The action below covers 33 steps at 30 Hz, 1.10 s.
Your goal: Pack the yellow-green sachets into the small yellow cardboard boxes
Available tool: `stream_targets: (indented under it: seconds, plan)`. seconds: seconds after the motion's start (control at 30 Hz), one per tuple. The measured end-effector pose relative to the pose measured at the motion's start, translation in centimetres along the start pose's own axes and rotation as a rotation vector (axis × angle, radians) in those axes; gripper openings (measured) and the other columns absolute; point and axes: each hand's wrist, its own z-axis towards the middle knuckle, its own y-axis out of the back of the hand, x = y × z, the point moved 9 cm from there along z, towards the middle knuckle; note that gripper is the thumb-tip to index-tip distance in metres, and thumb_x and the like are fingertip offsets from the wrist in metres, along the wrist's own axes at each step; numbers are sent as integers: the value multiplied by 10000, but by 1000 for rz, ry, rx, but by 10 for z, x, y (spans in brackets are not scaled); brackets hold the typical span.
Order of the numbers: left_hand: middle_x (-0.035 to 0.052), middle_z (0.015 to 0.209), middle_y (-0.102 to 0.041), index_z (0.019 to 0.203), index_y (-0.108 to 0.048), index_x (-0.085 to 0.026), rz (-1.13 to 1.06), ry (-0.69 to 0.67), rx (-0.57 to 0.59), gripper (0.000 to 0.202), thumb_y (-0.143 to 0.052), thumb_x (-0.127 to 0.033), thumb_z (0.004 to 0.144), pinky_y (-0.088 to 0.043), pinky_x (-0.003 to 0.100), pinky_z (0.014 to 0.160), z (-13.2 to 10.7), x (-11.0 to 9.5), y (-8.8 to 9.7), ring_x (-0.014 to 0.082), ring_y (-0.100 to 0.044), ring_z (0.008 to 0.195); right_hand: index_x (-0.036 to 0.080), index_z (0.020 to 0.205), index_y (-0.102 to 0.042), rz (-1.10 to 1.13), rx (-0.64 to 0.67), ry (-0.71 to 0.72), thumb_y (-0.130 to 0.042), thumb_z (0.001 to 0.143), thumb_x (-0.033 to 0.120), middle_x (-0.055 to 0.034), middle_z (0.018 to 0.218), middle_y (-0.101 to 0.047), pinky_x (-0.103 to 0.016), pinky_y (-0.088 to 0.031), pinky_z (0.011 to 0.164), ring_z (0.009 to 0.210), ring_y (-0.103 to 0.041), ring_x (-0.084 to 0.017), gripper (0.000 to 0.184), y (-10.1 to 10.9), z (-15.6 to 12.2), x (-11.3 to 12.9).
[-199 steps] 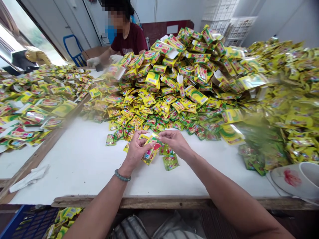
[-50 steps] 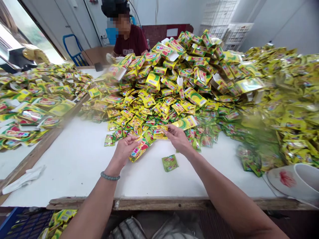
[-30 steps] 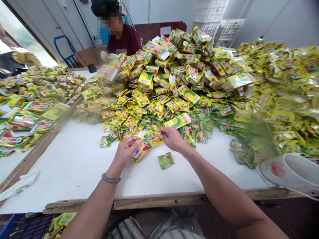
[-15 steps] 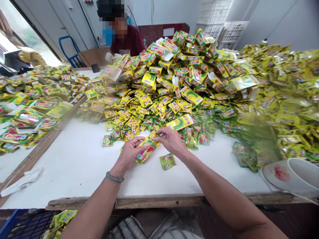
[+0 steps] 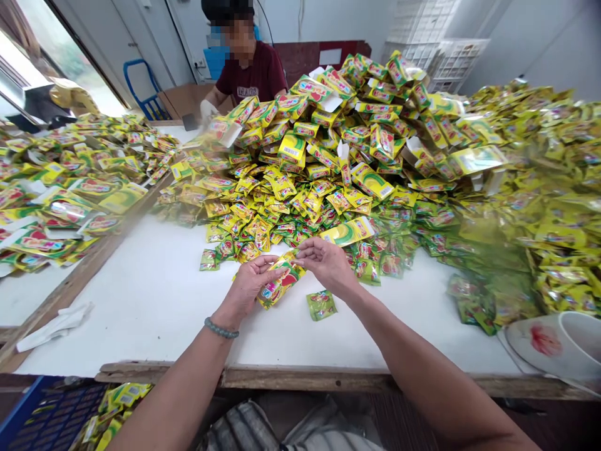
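Observation:
In my left hand [image 5: 246, 285], thumb on top and fingers beneath, is a small yellow-green candy box [image 5: 278, 289] with a red fruit picture, tilted above the white table. My right hand [image 5: 328, 266] is closed at the box's far end, its thumb and fingertips pinched on the edge there; the exact grip is partly hidden. A single green candy packet [image 5: 322, 305] lies on the table just below my right hand. Behind that hand, a flat yellow box [image 5: 348, 231] rests against the heap of small packets [image 5: 282, 210].
A tall pile of candy boxes [image 5: 323, 119] rises at the back. More boxes [image 5: 70, 207] lie left beyond a wooden strip [image 5: 89, 275]. Yellow packets [image 5: 554, 207] fill the right, near a white mug [image 5: 547, 341]. A co-worker [image 5: 256, 72] sits opposite. A blue crate [image 5: 42, 407] stands below.
The whole view has shifted slightly, so the scene sits further right. My hands stay on the same candy box, with the right fingers slightly moved at its far end.

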Motion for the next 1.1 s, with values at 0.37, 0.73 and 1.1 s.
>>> stream_targets:
  seconds: [0.37,0.73,1.1]
  plan:
    - [7,720,-746,984,-615,-153,15,-29,35,595,-938,-337,519,-538,240,601,-2,-3,-11,158,-702,611,212,1165,-492,-75,135,45,-545,867,257,2,804,-695,-249,-436,606,621,-570,-124,305,-20,-12,15]
    - [-17,860,-697,1222,-498,-261,-39,-254,3,615,-812,-411,715,-539,242,600,-5,-23,-7,149,-676,676,207,1030,-701,35,28,57,-676,811,442,-25,838,-656,-292,-503,738,759,-600,-159,322,-27,-8,-2]
    - [-40,827,-657,1117,-481,-265,65,-130,141,568,-827,-419,694,-573,290,555,-7,-10,-19,127,-626,550,222,1098,-604,131,173,23,-686,805,495,-31,886,-703,-315,-517,770,813,-644,-178,409,-27,-9,2]
